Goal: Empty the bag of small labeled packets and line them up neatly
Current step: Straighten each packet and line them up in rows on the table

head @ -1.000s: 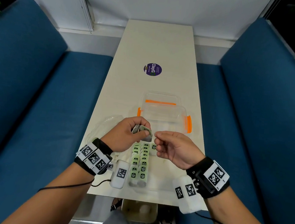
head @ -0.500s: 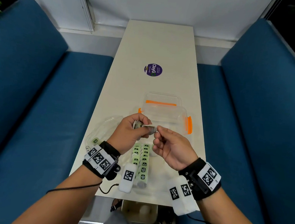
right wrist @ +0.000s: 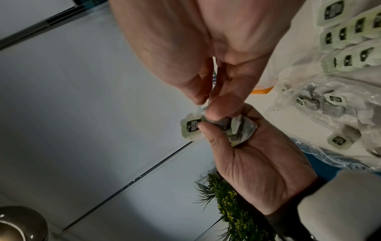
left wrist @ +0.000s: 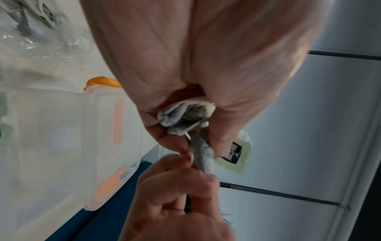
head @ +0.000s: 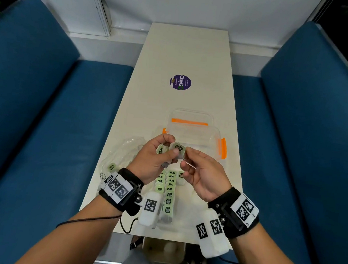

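Fingers (head: pixel 174 151) of both hands pinch one packet (head: pixel 178 148) from my left-hand clutch. Two rows (head: pixel 167 191) lined on worktop (head: pixel 186 55); bag (head: pixel 122 154) holds more.

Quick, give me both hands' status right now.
Left hand: closed, holding a bunch of packets.
Right hand: fingers pinching one packet from that bunch.

- Probably a café or canteen booth: blue padded seats (head: pixel 34 109) face each other across a narrow white bench (head: pixel 186 55).
- Round purple sticker (head: pixel 180 82) on it.
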